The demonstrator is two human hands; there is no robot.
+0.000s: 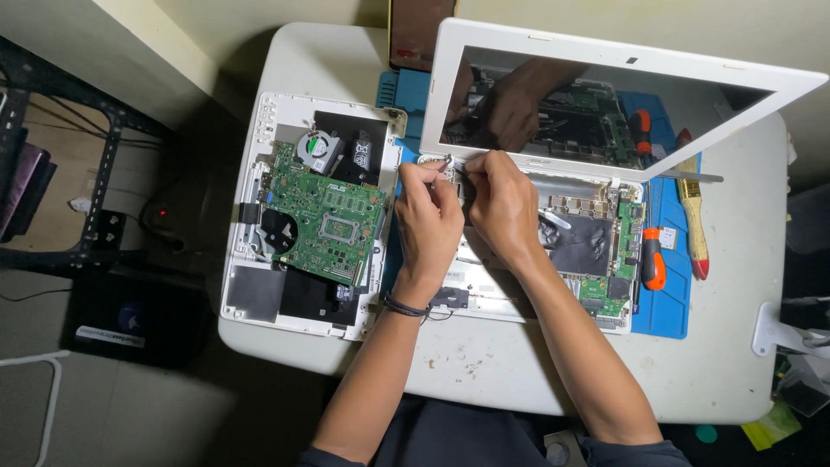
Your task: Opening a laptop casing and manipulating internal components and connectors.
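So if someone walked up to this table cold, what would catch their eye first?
Probably the two hands, left hand and right hand, pinched together at the hinge corner of an opened white laptop in the middle of the table. Next, to the left, a second white laptop shell lying open with its green circuit board and fan bare. An orange-handled screwdriver lies on the blue mat to the right.
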